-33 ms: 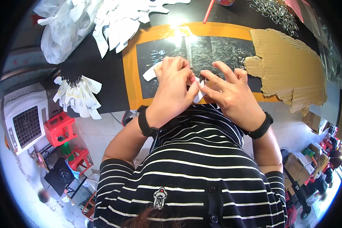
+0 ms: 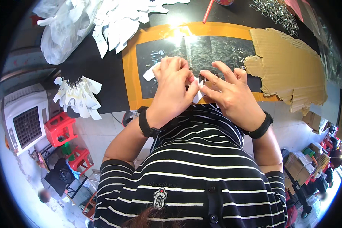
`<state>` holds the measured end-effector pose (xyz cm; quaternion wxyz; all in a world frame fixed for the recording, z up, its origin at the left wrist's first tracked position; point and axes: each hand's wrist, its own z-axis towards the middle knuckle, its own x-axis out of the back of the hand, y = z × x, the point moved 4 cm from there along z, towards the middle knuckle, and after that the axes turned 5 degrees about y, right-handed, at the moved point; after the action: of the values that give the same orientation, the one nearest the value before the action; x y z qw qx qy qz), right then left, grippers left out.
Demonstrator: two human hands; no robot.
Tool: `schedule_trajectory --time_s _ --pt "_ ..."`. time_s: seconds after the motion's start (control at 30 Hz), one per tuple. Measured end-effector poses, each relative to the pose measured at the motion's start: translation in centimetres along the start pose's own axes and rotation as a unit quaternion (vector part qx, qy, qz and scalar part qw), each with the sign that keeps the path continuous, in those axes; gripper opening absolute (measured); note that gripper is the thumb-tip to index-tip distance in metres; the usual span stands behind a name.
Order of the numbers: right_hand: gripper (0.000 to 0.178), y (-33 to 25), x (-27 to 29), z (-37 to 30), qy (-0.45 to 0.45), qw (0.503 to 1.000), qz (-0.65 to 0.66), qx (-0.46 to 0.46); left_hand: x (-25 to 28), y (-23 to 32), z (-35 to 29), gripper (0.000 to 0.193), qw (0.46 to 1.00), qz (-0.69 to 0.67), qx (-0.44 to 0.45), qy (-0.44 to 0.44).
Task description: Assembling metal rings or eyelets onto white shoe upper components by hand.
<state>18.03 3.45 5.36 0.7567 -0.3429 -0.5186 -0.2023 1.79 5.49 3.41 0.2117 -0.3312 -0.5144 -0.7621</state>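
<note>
Fingers (image 2: 186,81) of both hands pinched on a small white paper piece (image 2: 152,72) over the tabletop (image 2: 102,72); mid-fold, apparently, needing a firm crease next.

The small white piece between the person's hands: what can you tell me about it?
The white piece looks like thin, flat cut paper or soft plastic sheet. Most of it is hidden: one tab sticks out left of the left hand, another shows below the thumbs. Both hands pinch it, the right hand with fingers spread. It is held just above the dark glossy mat with an orange border, at the table's near edge.
</note>
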Motion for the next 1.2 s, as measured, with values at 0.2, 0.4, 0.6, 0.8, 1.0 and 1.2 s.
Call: schedule_trajectory --time_s 0.2,0.4,0.6,0.8,1.0,1.2 --pt "0.030 0.1 0.1 0.0 -0.001 1.000 -0.004 -0.005 0.1 0.2 -0.3 0.011 0.999 0.024 0.017 0.034" --pt "0.029 -0.3 0.1 0.0 0.004 1.000 -0.006 -0.001 -0.2 0.0 -0.1 0.011 0.998 0.036 0.032 0.034" --pt "0.032 -0.5 -0.1 -0.1 0.012 1.000 -0.014 0.002 -0.3 -0.1 0.1 0.010 0.997 0.056 0.051 0.023" --pt "0.032 -0.5 -0.4 -0.1 0.032 0.999 -0.002 -0.003 -0.4 -0.6 0.7 0.011 0.993 0.084 0.077 -0.021" --pt "0.029 -0.3 -0.6 -0.2 0.071 0.997 0.028 0.001 0.3 -0.8 1.3 0.016 0.991 0.061 0.101 -0.056" --pt "0.031 -0.4 -0.5 -0.2 0.069 0.997 0.021 0.006 1.2 0.3 0.7 0.017 0.994 0.100 -0.034 -0.007"
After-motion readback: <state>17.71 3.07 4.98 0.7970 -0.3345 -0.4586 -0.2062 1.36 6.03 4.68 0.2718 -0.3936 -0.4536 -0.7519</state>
